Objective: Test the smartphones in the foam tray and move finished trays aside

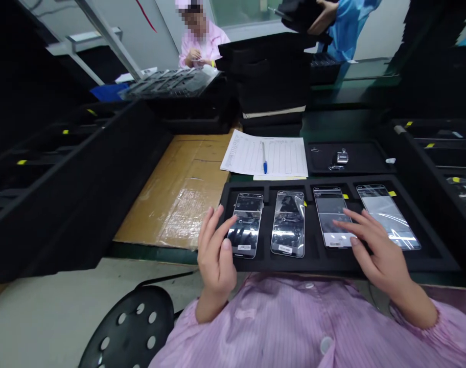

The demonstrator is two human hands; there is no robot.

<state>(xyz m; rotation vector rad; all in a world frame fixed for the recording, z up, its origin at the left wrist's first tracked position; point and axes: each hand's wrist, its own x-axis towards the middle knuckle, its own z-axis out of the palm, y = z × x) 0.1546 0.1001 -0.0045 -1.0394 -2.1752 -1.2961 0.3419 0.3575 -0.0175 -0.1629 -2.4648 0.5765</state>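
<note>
Several smartphones lie face up in a row in a black foam tray. My left hand, fingers apart and holding nothing, is beside the leftmost smartphone, with a fingertip at its left edge. To its right lies another dark-screened smartphone. Over the third smartphone, whose screen is grey and white, is my right hand with fingers spread; whether they touch the glass I cannot tell. The rightmost smartphone shows a bright screen, partly behind that hand.
Behind the tray are a printed form with a blue pen and a small black tray with a metal tally counter. Cardboard lies left. Black bins flank the table. A stool stands below. Two people work beyond.
</note>
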